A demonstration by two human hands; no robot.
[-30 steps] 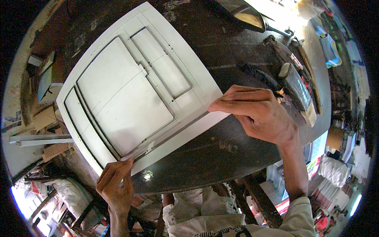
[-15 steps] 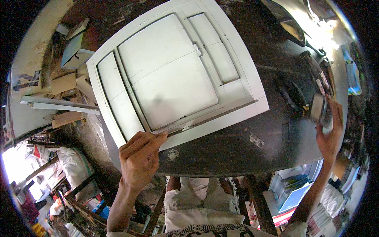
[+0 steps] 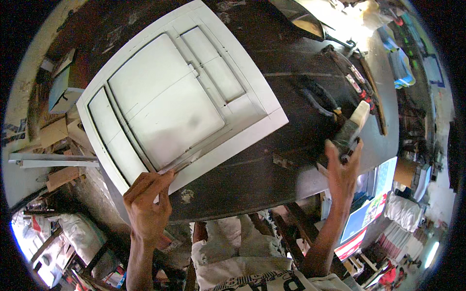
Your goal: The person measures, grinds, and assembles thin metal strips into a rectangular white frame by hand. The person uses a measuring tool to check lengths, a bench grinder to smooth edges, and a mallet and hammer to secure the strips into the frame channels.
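A white panel (image 3: 165, 97) with dark-edged raised rectangles and thin drawn lines lies tilted on the dark table (image 3: 242, 184). My left hand (image 3: 148, 203) is closed at its near left corner, thumb and fingertips pressed together; whether they pinch the panel's edge or a thin strip along it is hidden. Over the table's right side my right hand (image 3: 342, 167) grips a dark grey, block-like tool (image 3: 357, 121) with a cream end; I cannot tell its kind. Beyond it lie a black curved-handled tool (image 3: 318, 99) and a pair of long-handled red-and-black cutters (image 3: 357, 82).
A long thin bar (image 3: 376, 106) lies beside the cutters. Pale lengths (image 3: 53, 159) jut toward the table from the left, near cardboard boxes (image 3: 53, 133). White sacks (image 3: 80, 233) stand at lower left. Under the right table edge are blue boxes (image 3: 359, 225).
My right hand has moved left and nearer with the grey tool, whose cream end now points away. The whole view has shifted, with the panel and left hand now farther left in it.
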